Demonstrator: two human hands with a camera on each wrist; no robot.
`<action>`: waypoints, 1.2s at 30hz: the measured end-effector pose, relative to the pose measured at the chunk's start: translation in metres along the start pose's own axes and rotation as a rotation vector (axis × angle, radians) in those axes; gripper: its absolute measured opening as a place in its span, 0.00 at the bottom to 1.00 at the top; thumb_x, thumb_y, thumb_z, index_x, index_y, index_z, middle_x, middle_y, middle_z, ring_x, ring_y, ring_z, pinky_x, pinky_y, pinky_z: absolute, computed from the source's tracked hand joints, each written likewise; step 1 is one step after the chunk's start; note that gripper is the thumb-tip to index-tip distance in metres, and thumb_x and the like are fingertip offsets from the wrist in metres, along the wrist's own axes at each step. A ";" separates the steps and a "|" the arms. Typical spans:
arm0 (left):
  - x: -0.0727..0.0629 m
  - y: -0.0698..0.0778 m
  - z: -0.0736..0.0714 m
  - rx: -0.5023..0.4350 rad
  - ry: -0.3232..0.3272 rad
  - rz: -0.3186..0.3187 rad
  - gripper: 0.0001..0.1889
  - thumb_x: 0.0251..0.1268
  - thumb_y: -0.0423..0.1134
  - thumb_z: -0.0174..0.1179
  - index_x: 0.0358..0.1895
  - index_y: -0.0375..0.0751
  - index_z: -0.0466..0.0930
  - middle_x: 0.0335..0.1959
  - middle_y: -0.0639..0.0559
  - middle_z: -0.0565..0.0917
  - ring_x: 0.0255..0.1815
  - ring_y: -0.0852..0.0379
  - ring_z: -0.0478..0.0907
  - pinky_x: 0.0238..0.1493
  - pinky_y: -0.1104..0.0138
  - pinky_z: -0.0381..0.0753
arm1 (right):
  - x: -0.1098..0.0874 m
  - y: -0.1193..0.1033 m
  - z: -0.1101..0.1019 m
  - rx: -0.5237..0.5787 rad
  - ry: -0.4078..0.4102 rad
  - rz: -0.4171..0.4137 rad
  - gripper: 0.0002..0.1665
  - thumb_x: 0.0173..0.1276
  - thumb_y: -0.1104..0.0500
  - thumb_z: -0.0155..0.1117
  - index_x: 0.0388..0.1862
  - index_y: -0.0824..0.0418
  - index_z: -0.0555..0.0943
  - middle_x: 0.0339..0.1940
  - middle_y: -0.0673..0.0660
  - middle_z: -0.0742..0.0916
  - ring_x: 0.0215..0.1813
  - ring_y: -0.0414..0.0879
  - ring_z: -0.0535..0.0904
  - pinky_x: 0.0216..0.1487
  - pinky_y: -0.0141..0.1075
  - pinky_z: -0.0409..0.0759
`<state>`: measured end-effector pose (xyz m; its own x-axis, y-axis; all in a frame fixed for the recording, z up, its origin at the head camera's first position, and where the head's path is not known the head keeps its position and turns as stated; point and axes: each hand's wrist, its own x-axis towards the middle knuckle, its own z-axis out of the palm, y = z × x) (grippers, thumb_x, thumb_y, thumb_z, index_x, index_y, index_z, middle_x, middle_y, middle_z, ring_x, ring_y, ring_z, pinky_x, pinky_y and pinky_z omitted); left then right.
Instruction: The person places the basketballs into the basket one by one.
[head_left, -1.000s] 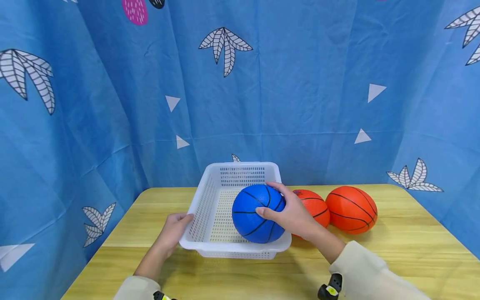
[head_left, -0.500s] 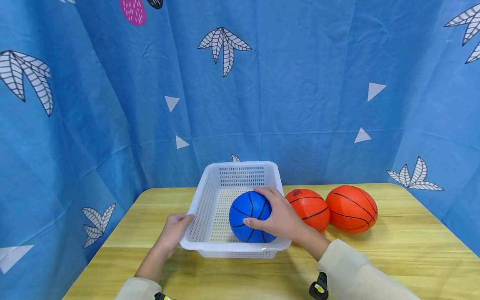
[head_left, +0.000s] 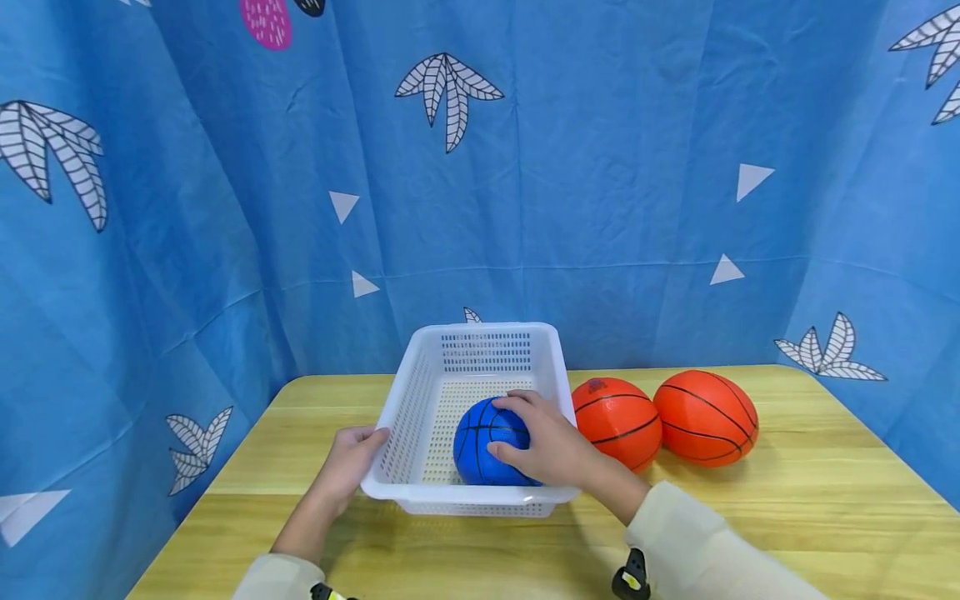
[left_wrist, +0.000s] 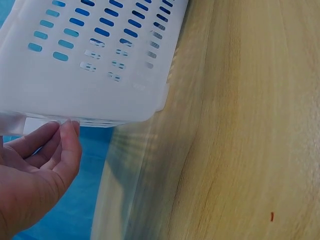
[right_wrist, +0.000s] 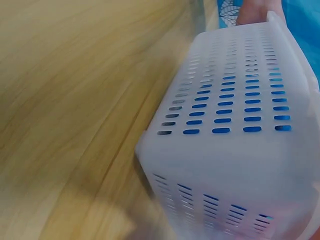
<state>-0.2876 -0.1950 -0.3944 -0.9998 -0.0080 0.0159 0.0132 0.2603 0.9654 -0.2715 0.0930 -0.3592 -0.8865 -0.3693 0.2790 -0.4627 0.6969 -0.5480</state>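
A blue mini basketball [head_left: 480, 450] sits low in the front right part of the white plastic basket [head_left: 397, 383]. My right hand [head_left: 547, 442] reaches over the basket's right rim and grips this ball, fingers over its top and thumb across its near side. At the left rim, my left hand [head_left: 351, 460] pinches the edge between thumb and fingers; the left wrist view shows these fingers [left_wrist: 70, 150] bent up under the rim. From the right wrist, the basket's perforated outer wall [right_wrist: 225, 110] fills the view and hides the ball's shape.
Two orange-red basketballs [head_left: 617, 423] [head_left: 705, 418] lie side by side on the wooden table [head_left: 795, 500], right of the basket, the nearer one close against its wall. A blue patterned curtain [head_left: 615, 208] hangs behind the table and at both sides.
My right hand has lowered the blue basketball deeper into the basket and slightly left. My left hand stays at the left rim, and the basket keeps its place.
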 end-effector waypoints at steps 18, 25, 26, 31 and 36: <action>0.001 -0.004 0.000 0.012 0.007 -0.005 0.19 0.71 0.39 0.46 0.52 0.25 0.76 0.43 0.34 0.83 0.37 0.47 0.84 0.36 0.59 0.84 | -0.012 0.025 -0.039 0.045 0.198 0.042 0.29 0.63 0.51 0.62 0.63 0.57 0.71 0.65 0.60 0.71 0.64 0.60 0.67 0.55 0.63 0.72; 0.002 -0.002 -0.002 0.013 -0.001 0.004 0.19 0.71 0.39 0.46 0.51 0.25 0.76 0.42 0.35 0.83 0.35 0.47 0.84 0.34 0.59 0.84 | -0.023 0.051 -0.070 0.025 0.248 0.109 0.30 0.66 0.49 0.59 0.65 0.58 0.69 0.67 0.63 0.68 0.66 0.61 0.64 0.57 0.65 0.68; 0.002 -0.002 -0.001 0.012 0.001 0.001 0.19 0.71 0.39 0.46 0.51 0.25 0.76 0.42 0.35 0.83 0.36 0.47 0.84 0.35 0.59 0.84 | -0.025 0.055 -0.074 0.021 0.254 0.113 0.31 0.66 0.49 0.59 0.65 0.59 0.68 0.67 0.64 0.68 0.66 0.62 0.63 0.58 0.66 0.66; 0.002 -0.002 -0.001 0.005 -0.001 0.001 0.19 0.71 0.39 0.46 0.52 0.25 0.76 0.43 0.34 0.83 0.36 0.46 0.84 0.35 0.59 0.84 | -0.036 0.074 -0.088 -0.017 0.282 0.137 0.32 0.66 0.49 0.59 0.65 0.62 0.68 0.67 0.68 0.67 0.67 0.65 0.60 0.58 0.68 0.63; 0.001 -0.003 -0.001 0.000 -0.006 -0.002 0.19 0.71 0.39 0.46 0.52 0.25 0.75 0.43 0.34 0.83 0.37 0.46 0.84 0.35 0.58 0.84 | -0.048 0.091 -0.103 -0.074 0.319 0.187 0.33 0.66 0.49 0.59 0.65 0.64 0.67 0.67 0.71 0.65 0.66 0.69 0.59 0.55 0.69 0.61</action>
<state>-0.2886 -0.1967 -0.3967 -0.9999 -0.0030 0.0127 0.0115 0.2606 0.9654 -0.2716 0.2377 -0.3409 -0.9080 -0.0296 0.4178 -0.2819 0.7810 -0.5573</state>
